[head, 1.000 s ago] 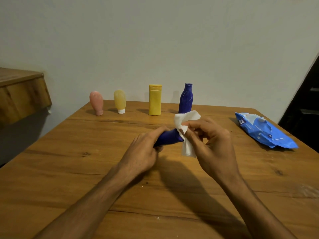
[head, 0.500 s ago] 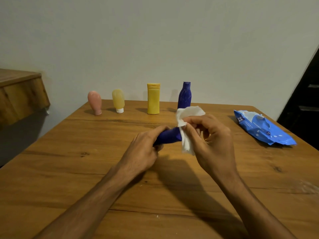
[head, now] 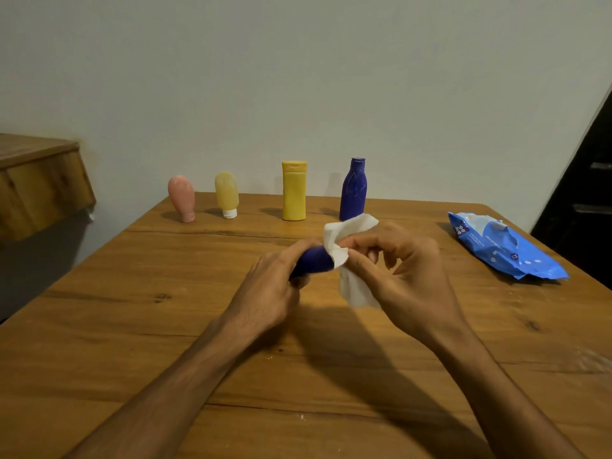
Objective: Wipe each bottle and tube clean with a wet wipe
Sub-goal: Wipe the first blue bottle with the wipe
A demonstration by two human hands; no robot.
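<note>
Right hand [head: 402, 276]: thumb and fingertips [head: 356, 244] pinched together on a white wet wipe [head: 344, 240], pressing it onto one end of a dark blue tube [head: 313, 263]. Wipe bunches over that end; one flap sticks up behind the fingers, another hangs below the palm. Remaining fingers are curled loosely, not flat.

Left hand [head: 270, 286]: fingers wrapped and clamped round the other end of the dark blue tube, thumb along the top. Tube is held roughly level, tilted slightly up toward the right hand, above the wooden table [head: 132, 326], not touching it. Only the middle stretch of the tube shows (both ends are covered, so cap side cannot be told).

Both forearms come in from the bottom edge, hands meeting near table centre.

Back row along the far edge near the wall [head: 298, 77], left to right, all upright and apart from each other:
- pink tube [head: 181, 197], standing on its cap
- pale yellow tube [head: 227, 193], standing on a white cap
- yellow bottle [head: 294, 190], flat-topped
- dark blue bottle [head: 353, 190], narrow neck; its base is partly hidden behind the wipe's raised flap

Blue wipes pack [head: 503, 250] lies flat on the right side of the table, well apart from the hands, top flap looks crumpled open.

Wooden ledge [head: 39, 180] off the table's left side, against the wall.
</note>
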